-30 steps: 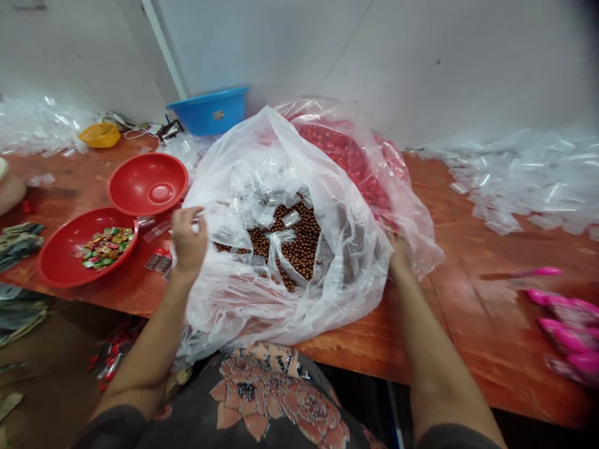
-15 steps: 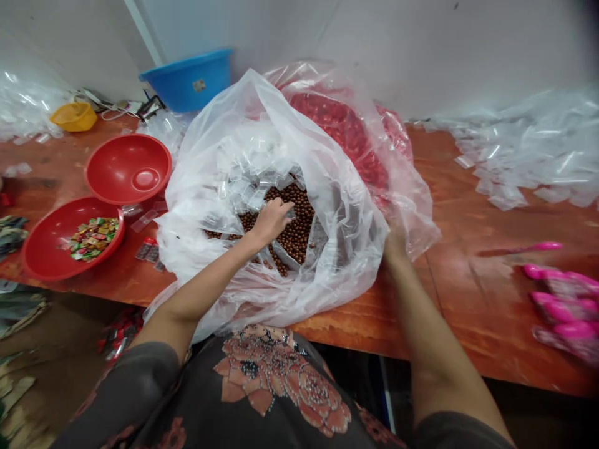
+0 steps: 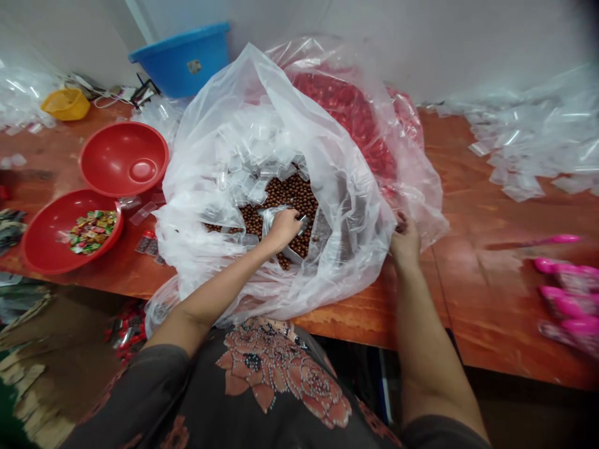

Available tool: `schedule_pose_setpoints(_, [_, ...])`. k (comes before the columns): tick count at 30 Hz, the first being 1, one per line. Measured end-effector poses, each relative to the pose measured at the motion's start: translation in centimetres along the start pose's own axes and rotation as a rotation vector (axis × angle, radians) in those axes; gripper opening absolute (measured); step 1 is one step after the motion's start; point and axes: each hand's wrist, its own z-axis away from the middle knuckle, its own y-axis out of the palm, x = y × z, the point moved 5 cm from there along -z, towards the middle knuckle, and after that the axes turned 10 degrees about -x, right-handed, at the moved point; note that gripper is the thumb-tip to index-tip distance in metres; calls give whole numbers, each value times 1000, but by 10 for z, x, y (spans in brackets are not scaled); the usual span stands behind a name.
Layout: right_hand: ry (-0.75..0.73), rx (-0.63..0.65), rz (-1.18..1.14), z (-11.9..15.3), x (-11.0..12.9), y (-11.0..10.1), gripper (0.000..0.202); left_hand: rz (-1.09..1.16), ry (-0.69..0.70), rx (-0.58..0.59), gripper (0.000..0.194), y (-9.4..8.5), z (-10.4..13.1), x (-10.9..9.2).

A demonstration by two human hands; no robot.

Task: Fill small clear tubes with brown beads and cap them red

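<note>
A large white translucent plastic bag [image 3: 355, 249] stands open in front of me, with many small brown balls [image 3: 292, 193] and clear small plastic containers [image 3: 243, 181] inside. My left hand [image 3: 283, 229] is down in it among the balls, its fingers closed on a small clear plastic container [image 3: 303, 224]. At the right side of the bag, my right hand [image 3: 406, 242] has its fingers curled beside a clear bag of red pieces [image 3: 346, 109]. What those fingers hold, if anything, I cannot make out.
Two red bowls [image 3: 124, 134] are at the left, the nearer with wrapped sweets [image 3: 93, 231]. Filled red-topped containers [image 3: 147, 242] lie beside it. A blue tub [image 3: 182, 59] and a yellow basket [image 3: 65, 105] stand behind. Clear containers [image 3: 538, 137] and pink-topped items [image 3: 571, 305] lie right.
My left hand has moved slightly right and lower among the balls, and more of the clear container shows. My right hand has come further into sight beside the bag. The view has shifted slightly.
</note>
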Motion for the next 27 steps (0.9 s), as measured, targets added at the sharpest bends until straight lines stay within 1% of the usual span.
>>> schedule_pose_setpoints(3, [215,-89,-157,1,-14,-11,39,11,-1,-38,23,7,-2,-3])
schedule_pose_setpoints(6, [340,-149,-311,9,-14,-26,37,31,0,-56,21,14,-3,-5])
schedule_pose_setpoints(10, [405,-157,-467,32,1,-45,34,163,-25,-79,18,19,-2,-2])
schedule_pose_setpoints(13, [429,-118,-593,56,22,-52,32,384,-71,-70,18,23,-2,5])
schedule_pose_setpoints(15, [478,-102,-710,72,38,-51,32,581,-126,-67,18,25,-3,12])
schedule_pose_setpoints(17, [536,-114,-789,87,54,-48,33,802,-220,-44,17,27,-2,20])
schedule_pose_setpoints(19, [547,-121,-789,100,68,-44,35,999,-319,2,17,28,1,24])
schedule_pose_setpoints(21, [517,-86,-765,111,80,-38,37,1134,-367,46,19,24,7,26])
schedule_pose_setpoints(23, [466,-23,-744,119,91,-33,37,1220,-344,98,25,15,16,24])
schedule_pose_setpoints(25, [429,36,-717,126,99,-27,39,1277,-266,132,36,3,24,21])
schedule_pose_setpoints(27, [400,87,-684,131,106,-20,42,1292,-168,138,45,-10,31,18])
